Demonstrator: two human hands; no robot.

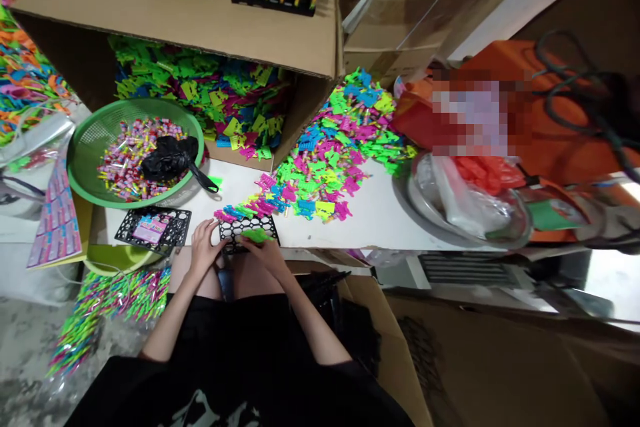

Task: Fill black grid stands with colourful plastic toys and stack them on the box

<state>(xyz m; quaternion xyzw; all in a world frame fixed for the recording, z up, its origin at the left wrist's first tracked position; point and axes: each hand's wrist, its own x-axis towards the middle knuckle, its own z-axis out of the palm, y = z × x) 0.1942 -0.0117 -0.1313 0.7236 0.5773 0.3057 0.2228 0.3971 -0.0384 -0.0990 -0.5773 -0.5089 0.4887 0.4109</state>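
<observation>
A black plastic rack with holes [239, 227] lies at the table's front edge, before my lap. My left hand [204, 248] is curled at the rack's left edge, thumb against it. My right hand [267, 255] is closed on a bright green plastic piece [257, 235] over the rack's right part; its fine shape is too small to make out. Along the rack's far side runs a row of pink, blue and yellow plastic pieces [267, 201]. Behind and to the right spreads a heap of similar coloured pieces [325, 163].
A green basket [75, 170] holds small wrapped items and a black bag [170, 159]. Another black rack [183, 227] carries a printed card. A cardboard box [300, 47] full of pieces stands behind. To the right is a basin [523, 230] with plastic bags.
</observation>
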